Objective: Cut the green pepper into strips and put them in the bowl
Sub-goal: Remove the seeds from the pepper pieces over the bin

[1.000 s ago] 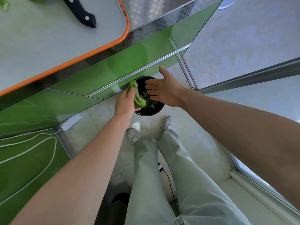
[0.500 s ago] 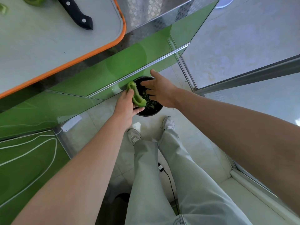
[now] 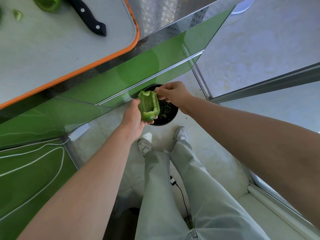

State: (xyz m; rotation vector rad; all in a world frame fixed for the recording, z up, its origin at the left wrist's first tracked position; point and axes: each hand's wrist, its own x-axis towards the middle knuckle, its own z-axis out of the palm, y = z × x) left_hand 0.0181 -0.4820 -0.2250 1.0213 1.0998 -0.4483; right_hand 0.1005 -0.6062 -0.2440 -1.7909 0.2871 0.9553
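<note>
1. Green pepper half (image 3: 148, 105) lies hollow side up, its long axis running away from the person: rounded end near, ragged cut rim far.
2. It is held in the air above a black round container (image 3: 173, 116) that stands on the pale tiled floor (image 3: 204, 144) and has green scraps in it.
3. Higher in the view, a white cutting board (image 3: 52, 49) with an orange rim sits on a steel counter (image 3: 164, 14) over glossy green cabinet fronts (image 3: 129, 71). On the board lie a black-handled knife (image 3: 88, 16), another pepper piece (image 3: 47, 3) and 1 small scrap (image 3: 18, 14).
4. The left hand (image 3: 134, 118) cups the half from below, fingers curled around its near end.
5. The right hand (image 3: 173, 94) pinches the far right edge of the rim between thumb and curled fingers.
</note>
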